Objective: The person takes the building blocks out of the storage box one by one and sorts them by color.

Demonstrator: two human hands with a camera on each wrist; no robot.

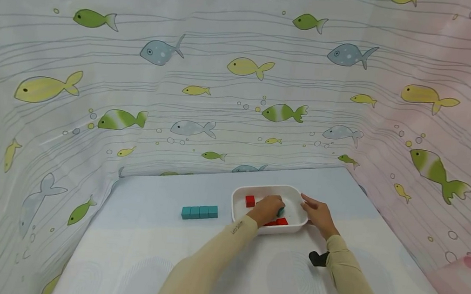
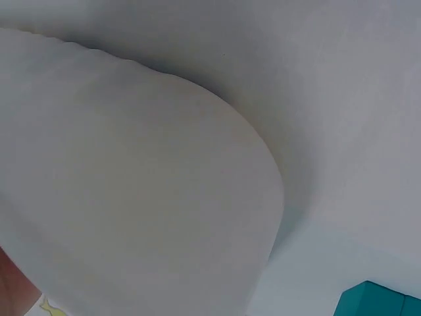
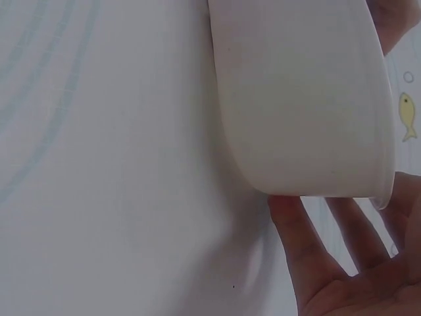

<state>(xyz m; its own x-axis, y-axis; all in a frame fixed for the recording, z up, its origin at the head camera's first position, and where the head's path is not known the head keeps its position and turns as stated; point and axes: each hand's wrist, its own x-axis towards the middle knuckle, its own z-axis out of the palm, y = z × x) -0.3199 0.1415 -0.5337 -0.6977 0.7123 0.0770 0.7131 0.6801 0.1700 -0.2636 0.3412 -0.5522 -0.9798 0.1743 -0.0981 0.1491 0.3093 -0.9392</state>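
A white, rounded-rectangular plastic tray (image 1: 237, 198) is shown near the far edge of a pale blue-and-white patterned tabletop (image 1: 147, 246). The left hand (image 1: 269, 209) is lowered into the tray, its fingers curled over a small teal cube (image 1: 281, 211), of which only an edge is seen. A red cube (image 1: 249, 201) lies in the tray's far left corner, and further red cubes (image 1: 278, 222) lie just beside the left hand along the near wall. The right hand (image 1: 318, 214) is laid against the tray's right rim with fingers straight and relaxed; in the right wrist view these fingers (image 3: 296, 230) are seen spread beneath the white wall (image 3: 302, 99), nothing being gripped. A row of four teal cubes (image 1: 199, 212) stands on the tabletop to the left, apart from the tray. A fish-printed curtain (image 1: 225, 71) encloses the scene.
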